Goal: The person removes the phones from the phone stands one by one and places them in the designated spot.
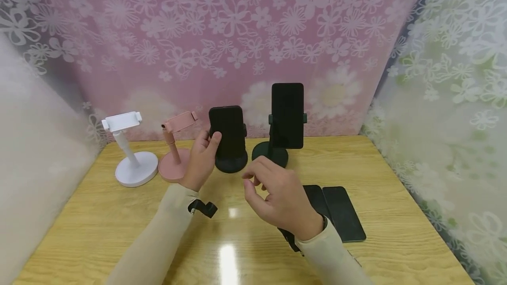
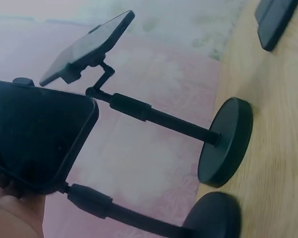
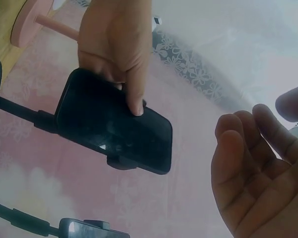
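My left hand (image 1: 201, 159) grips a black smartphone (image 1: 227, 131) by its left edge, thumb on the screen and fingers behind. That phone sits upright in the clamp of a black phone stand (image 1: 231, 166). In the right wrist view, the thumb of the left hand (image 3: 116, 39) presses near the long edge of the phone (image 3: 84, 116). My right hand (image 1: 281, 192) hovers above the table in front of the stands, fingers loosely bent, holding nothing. Another smartphone (image 1: 288, 115) stands upright in a dark green phone stand (image 1: 260, 153) to the right.
A white phone stand (image 1: 136, 169) and a pink phone stand (image 1: 170, 168) stand at the left with bare clamps. Dark phones, including one flat phone (image 1: 343, 214), lie on the wooden table (image 1: 396, 232) beside my right wrist. Flowered curtains (image 1: 237, 47) close off the back.
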